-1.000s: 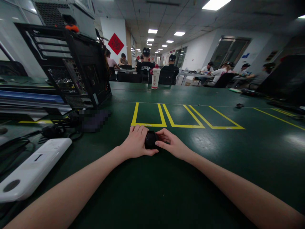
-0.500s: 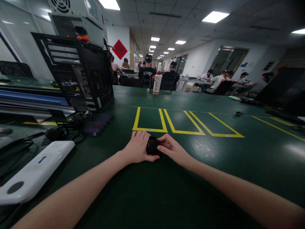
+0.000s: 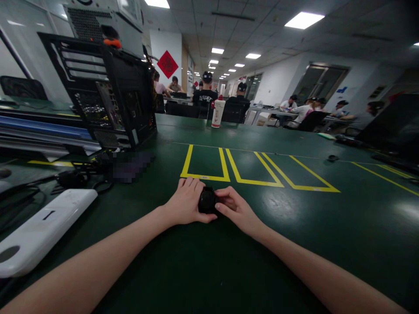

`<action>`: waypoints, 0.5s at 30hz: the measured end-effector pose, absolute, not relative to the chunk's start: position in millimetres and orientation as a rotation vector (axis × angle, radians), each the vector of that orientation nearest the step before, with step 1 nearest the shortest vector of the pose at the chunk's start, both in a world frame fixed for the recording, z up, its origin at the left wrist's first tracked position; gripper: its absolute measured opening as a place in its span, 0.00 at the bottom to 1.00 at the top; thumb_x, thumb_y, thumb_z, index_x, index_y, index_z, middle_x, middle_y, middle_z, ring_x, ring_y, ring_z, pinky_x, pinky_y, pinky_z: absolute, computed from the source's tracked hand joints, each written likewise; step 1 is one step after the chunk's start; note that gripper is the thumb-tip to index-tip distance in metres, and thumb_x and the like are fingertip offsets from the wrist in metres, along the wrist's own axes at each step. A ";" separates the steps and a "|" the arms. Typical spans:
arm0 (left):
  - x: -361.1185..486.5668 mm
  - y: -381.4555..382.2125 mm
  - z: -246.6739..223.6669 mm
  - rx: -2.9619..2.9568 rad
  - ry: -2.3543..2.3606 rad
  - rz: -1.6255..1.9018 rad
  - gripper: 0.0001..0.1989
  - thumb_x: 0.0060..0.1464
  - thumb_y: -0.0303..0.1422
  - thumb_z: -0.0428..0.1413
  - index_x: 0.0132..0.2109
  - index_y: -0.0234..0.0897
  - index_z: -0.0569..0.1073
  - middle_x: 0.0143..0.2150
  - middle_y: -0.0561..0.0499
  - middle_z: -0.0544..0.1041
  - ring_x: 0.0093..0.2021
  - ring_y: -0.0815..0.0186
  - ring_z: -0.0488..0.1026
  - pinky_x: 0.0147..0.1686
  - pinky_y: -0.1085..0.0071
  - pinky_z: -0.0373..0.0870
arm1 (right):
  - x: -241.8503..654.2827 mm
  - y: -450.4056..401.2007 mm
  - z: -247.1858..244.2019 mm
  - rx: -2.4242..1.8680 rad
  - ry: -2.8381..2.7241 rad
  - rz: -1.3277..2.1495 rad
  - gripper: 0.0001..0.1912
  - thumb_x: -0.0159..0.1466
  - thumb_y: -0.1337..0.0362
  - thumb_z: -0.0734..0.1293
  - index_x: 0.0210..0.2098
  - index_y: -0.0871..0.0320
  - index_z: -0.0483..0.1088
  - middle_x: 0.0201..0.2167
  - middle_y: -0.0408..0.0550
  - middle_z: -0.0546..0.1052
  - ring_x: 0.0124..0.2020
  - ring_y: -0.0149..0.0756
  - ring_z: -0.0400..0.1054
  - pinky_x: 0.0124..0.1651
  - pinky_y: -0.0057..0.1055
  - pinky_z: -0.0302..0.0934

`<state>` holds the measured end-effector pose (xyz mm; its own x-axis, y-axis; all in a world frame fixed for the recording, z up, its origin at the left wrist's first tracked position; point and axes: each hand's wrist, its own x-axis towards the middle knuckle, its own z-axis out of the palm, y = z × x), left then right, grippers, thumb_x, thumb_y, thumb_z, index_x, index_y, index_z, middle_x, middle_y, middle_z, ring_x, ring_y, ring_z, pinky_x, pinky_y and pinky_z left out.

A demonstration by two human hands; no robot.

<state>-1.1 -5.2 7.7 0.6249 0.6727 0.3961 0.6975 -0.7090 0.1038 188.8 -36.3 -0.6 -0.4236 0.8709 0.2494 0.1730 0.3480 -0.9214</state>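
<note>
A: Where is the black object [image 3: 207, 201]?
B: Over the desk [image 3: 262, 266], well short of its far edge, just nearer than the leftmost yellow tape frame [image 3: 218, 179].
A: State of the grip?
B: Left hand [image 3: 185, 202] curled around its left side; right hand [image 3: 238, 212] with fingertips at its right, whether pinching cannot be told.
A: Handling?
B: Probably light, stiff, slightly slippery; best held by opposite sides.
A: Beyond?
B: A white cup [image 3: 218, 114], near the far edge.

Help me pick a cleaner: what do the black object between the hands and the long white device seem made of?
Black object: possibly plastic, given its dark, fairly smooth surface; metal cannot be ruled out.
White device: likely hard plastic with a slight gloss, judging by its rounded edges and soft highlights.
</note>
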 end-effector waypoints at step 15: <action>-0.5 -6.1 8.0 -2.776 -1.169 -0.627 0.34 0.41 0.57 0.50 0.44 0.31 0.64 0.40 0.42 0.66 0.41 0.55 0.62 0.41 0.59 0.56 | 190.7 -39.3 -0.9 -0.879 -1.838 1.121 0.16 0.56 0.68 0.65 0.43 0.54 0.60 0.44 0.46 0.65 0.46 0.34 0.64 0.50 0.38 0.61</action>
<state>-0.5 -6.1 8.0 0.6286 0.6717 0.3920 0.6983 -0.7094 0.0957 190.7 -39.3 -0.9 -0.4437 0.8548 0.2690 0.1522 0.3677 -0.9174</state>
